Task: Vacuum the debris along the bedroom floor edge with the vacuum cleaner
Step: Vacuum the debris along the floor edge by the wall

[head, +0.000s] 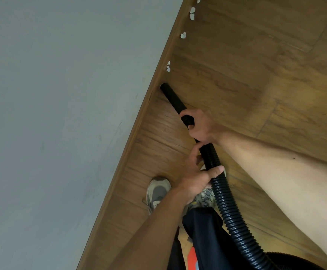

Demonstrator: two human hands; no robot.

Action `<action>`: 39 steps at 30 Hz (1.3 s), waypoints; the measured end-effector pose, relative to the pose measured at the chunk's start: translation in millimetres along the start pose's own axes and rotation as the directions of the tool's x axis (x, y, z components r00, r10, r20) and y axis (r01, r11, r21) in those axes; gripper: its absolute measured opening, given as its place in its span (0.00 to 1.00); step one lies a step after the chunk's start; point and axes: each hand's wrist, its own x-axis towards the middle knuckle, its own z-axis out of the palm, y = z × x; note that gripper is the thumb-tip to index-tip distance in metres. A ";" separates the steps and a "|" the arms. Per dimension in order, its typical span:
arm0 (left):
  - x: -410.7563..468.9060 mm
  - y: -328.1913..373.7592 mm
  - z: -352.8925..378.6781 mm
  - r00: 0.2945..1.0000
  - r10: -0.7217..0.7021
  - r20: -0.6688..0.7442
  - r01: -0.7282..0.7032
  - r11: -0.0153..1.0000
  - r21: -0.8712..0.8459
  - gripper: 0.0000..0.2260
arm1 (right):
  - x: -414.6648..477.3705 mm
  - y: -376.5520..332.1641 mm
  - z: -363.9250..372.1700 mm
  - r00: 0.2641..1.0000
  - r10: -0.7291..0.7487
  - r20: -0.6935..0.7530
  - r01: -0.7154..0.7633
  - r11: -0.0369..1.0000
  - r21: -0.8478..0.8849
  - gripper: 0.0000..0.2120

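black vacuum nozzle [172, 98] angled down toward the foot of the wall, tip just beside the brown skirting board [139, 121], joined behind to a ribbed black hose [227, 199] that curves down toward the lower right edge of view. right hand [199, 126] wrapped around the nozzle where it meets the hose, fingers curled closed over it. left hand [195, 175] clamped on the hose just behind, thumb lying across the ribs, the two hands nearly touching. white scraps of debris [168, 66] lying along the floor edge ahead of the nozzle tip, close but apart from it, with more white bits [183, 35] farther up the same line and another cluster [192, 13] near the top of view, all against or just beside the skirting. wood-look plank floor [256, 75], mid-brown with visible seams, somewhat blurred on the right. plain pale grey-blue wall [51, 114] filling the left side, faintly scuffed. grey and white shoe [157, 191] planted near the skirting below the hands, a second patterned shoe [206, 197] partly hidden behind the left wrist and hose. dark trouser leg [201, 227] below that, with an orange patch [192, 258] at the bottom edge, too cut off to identify. no readable brand, label or writing anywhere.
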 end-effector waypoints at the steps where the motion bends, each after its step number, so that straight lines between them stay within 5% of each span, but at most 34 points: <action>1: -0.5 -0.2 1.2 1.000 -0.001 0.001 0.001 1.000 0.001 0.31 | -1.1 0.9 -0.6 1.000 0.006 0.005 -0.006 1.000 -0.001 0.27; 10: -9.3 -5.1 9.9 0.998 -0.044 0.033 0.044 0.999 0.020 0.30 | -16.5 12.8 -1.4 0.997 0.071 0.016 -0.071 0.997 0.010 0.27; 25: -25.8 19.5 27.7 0.996 -0.050 0.077 0.044 0.995 0.086 0.27 | -50.9 16.6 -32.5 0.974 0.210 -0.080 -0.175 0.932 0.318 0.23; 39: -38.5 45.5 21.2 0.998 -0.048 0.034 0.043 0.991 0.123 0.28 | -40.9 -14.1 -44.8 0.976 0.219 0.018 -0.213 0.922 0.323 0.24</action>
